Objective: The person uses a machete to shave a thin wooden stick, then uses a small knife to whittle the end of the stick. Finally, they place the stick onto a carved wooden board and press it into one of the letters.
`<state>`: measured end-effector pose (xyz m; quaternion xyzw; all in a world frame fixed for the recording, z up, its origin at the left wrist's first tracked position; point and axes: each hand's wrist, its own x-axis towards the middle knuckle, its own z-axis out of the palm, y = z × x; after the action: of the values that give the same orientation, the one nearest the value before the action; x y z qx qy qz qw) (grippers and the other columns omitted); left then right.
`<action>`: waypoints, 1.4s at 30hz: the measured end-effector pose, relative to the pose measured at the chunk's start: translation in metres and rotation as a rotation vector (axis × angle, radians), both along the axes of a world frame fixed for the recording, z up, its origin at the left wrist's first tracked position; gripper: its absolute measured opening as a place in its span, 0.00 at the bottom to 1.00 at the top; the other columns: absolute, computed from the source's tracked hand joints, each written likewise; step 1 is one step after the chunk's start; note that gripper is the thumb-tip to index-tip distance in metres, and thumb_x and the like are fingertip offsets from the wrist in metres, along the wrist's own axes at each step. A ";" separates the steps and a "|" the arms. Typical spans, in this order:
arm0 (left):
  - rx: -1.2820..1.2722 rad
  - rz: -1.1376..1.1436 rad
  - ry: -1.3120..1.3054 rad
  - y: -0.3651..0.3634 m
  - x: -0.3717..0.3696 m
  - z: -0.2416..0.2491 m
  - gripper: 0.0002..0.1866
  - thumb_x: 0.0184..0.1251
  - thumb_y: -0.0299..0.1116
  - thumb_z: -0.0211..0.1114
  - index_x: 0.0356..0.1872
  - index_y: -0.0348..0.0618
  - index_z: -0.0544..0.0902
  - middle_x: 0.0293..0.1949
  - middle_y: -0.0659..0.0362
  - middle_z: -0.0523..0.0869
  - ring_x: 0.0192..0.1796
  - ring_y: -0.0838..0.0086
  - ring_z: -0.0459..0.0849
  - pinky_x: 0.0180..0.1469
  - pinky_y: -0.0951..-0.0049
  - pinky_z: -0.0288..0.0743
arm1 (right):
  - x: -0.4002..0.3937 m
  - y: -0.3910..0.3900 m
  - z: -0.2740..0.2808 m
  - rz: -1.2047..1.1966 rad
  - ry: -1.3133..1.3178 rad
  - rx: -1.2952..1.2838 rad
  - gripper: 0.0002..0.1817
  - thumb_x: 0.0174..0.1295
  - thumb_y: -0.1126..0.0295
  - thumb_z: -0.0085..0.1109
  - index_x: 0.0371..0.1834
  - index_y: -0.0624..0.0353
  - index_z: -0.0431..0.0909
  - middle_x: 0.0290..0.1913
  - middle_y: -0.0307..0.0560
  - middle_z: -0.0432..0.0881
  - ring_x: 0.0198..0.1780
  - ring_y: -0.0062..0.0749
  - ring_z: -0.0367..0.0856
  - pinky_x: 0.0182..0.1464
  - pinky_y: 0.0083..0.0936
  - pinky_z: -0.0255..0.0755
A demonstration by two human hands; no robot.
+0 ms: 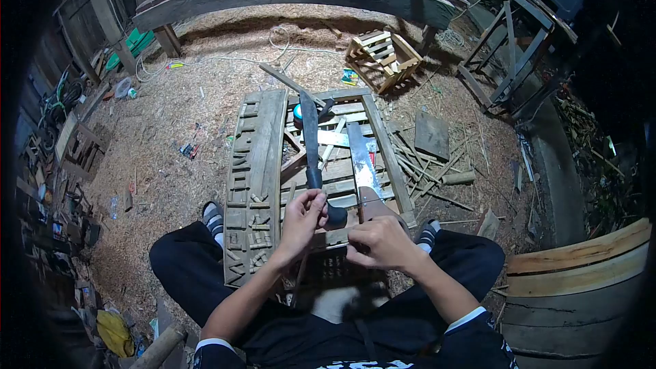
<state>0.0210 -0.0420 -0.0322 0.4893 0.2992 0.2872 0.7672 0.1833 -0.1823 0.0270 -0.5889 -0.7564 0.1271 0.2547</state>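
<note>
We had our left hand [305, 222] pinched closed and right hand [381, 240] curled shut, contents unclear; just beyond the left fingers lay a machete [309, 130], likely stiff, weighty, best gripped by its black handle [313, 178].

2 hands [301, 224] [383, 241] — near machete [309, 133], handsaw [361, 157]

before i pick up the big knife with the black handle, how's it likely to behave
The knife will probably stay stiff, as its long blade shows no sag. It may feel blade-heavy, since the blade is longer than the black handle and broadens away from it. Its flat-looking blade makes rolling unlikely.
</note>
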 end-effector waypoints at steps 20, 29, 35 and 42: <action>-0.038 -0.179 -0.100 -0.016 -0.001 0.012 0.13 0.83 0.33 0.61 0.57 0.34 0.77 0.42 0.54 0.89 0.40 0.76 0.89 0.43 0.75 0.85 | 0.000 0.026 -0.006 -0.401 0.374 0.038 0.16 0.72 0.69 0.65 0.61 0.57 0.86 0.44 0.48 0.87 0.34 0.29 0.84 0.36 0.24 0.76; -0.032 -0.162 -0.134 -0.021 -0.001 0.019 0.13 0.83 0.34 0.62 0.57 0.36 0.78 0.36 0.61 0.85 0.31 0.84 0.78 0.33 0.82 0.71 | 0.011 0.036 -0.003 -0.445 0.859 -0.255 0.13 0.71 0.66 0.69 0.47 0.66 0.89 0.39 0.43 0.90 0.37 0.19 0.83 0.40 0.21 0.77; -0.005 -0.175 -0.136 -0.024 -0.003 0.018 0.12 0.83 0.34 0.62 0.56 0.36 0.80 0.37 0.61 0.86 0.32 0.84 0.78 0.34 0.83 0.71 | 0.012 0.033 0.002 -0.385 0.790 -0.154 0.09 0.69 0.69 0.69 0.43 0.66 0.89 0.36 0.41 0.88 0.32 0.18 0.82 0.33 0.18 0.74; 0.106 -0.216 -0.088 -0.030 -0.003 0.014 0.12 0.83 0.33 0.61 0.56 0.35 0.80 0.36 0.62 0.86 0.34 0.85 0.78 0.35 0.81 0.71 | 0.019 0.028 0.005 -0.334 0.674 -0.135 0.07 0.65 0.72 0.71 0.40 0.66 0.89 0.32 0.38 0.86 0.28 0.16 0.82 0.29 0.15 0.73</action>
<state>0.0180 -0.0715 -0.0187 0.5456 0.1952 0.2397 0.7789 0.2021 -0.1539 0.0317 -0.6446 -0.5138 0.3199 0.4671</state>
